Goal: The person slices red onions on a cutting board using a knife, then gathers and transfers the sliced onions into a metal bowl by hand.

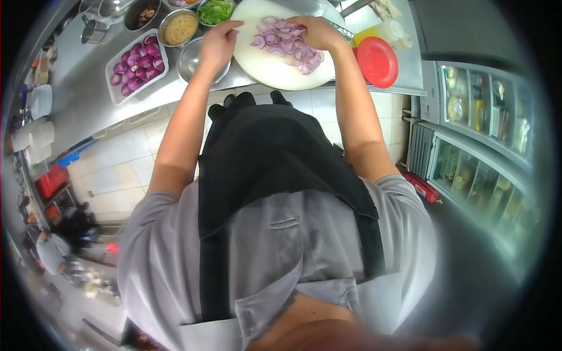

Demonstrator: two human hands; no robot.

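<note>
Sliced red onion [287, 42] lies in a loose pile on a round white cutting board [257, 67]. My right hand [321, 34] rests at the pile's upper right edge, fingers reaching left over the slices; their tips are partly hidden. At the board's left edge is my left hand [220, 44], fingers stretched to the right and apart from the thumb, holding nothing. A metal bowl [190, 60] sits below it, partly covered by my wrist. Beside my right hand a patterned metal strip, perhaps a knife blade [342, 29], shows in part.
A white tray of whole red onions [138, 65] stands left, near bowls of yellow shreds [179, 29] and chopped greens [215, 11]. A red plate [377, 62] and a plastic bottle [389, 32] are right. Glass-door fridges [483, 105] stand farther right. Another person [52, 251] is far left.
</note>
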